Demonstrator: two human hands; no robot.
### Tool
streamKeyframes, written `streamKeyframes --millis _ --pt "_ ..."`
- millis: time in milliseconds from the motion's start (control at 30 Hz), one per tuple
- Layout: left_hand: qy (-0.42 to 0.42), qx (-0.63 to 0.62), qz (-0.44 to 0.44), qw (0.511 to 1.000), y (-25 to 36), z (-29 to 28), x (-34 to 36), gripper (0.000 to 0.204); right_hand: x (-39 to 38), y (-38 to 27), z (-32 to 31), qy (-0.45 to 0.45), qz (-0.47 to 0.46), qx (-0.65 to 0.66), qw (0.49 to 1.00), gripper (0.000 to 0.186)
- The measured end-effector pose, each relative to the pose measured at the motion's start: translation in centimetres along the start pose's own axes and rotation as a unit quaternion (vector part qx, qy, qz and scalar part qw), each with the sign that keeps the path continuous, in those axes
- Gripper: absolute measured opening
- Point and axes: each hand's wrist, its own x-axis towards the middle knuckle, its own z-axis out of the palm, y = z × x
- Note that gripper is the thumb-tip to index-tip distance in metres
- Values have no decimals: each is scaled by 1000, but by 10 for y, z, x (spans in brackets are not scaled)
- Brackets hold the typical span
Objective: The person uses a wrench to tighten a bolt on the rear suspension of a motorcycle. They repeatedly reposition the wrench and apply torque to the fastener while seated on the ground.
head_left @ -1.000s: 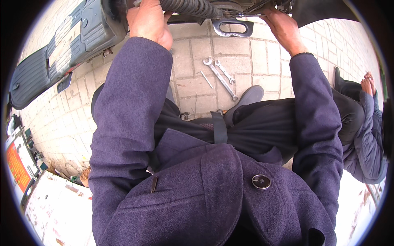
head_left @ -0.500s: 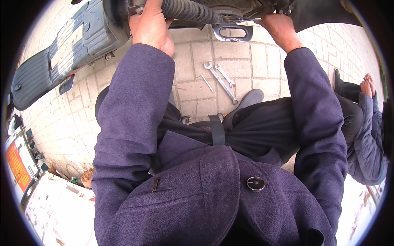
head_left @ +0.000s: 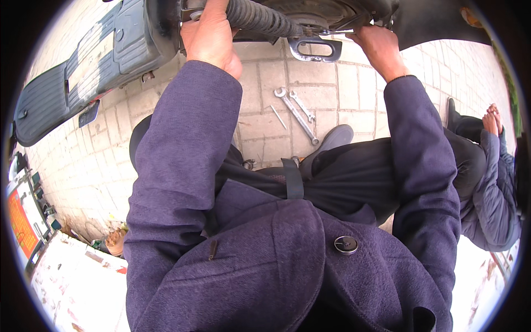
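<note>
Along the top edge a black ribbed shock absorber (head_left: pixel 265 19) slants across the underside of a scooter-like vehicle. My left hand (head_left: pixel 213 44) is closed round its left end; some of the fingers are hidden behind it. At the other end, my right hand (head_left: pixel 379 47) grips a slim metal wrench (head_left: pixel 342 32) whose tip reaches to the lower mount of the shock absorber. A dark metal loop-shaped bracket (head_left: pixel 315 57) hangs just below that mount. The right fingers are partly turned away from view.
On the brick paving (head_left: pixel 265 122) between my feet lie a large wrench (head_left: pixel 297 117), a smaller wrench (head_left: pixel 301 105) and a thin metal rod (head_left: pixel 278 117). The grey footboard (head_left: pixel 91 58) extends left. A person (head_left: pixel 487 182) sits close on my right, hands together.
The view has shifted slightly, so the vehicle sits a little lower in it. Both hands keep their places on the shock absorber and the wrench.
</note>
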Motion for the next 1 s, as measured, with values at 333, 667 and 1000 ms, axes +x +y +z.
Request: streamKeyframes --millis 333,667,1000 --pt "-1 -2 13 1000 0 1 0 29 0 6 8 52 7 49 997 37" --pt "17 -27 14 999 -5 3 -1 32 -14 -9 1 40 69 81 994 39" --pt "5 -30 40 999 -7 2 1 30 -4 -10 -2 45 55 63 995 35"
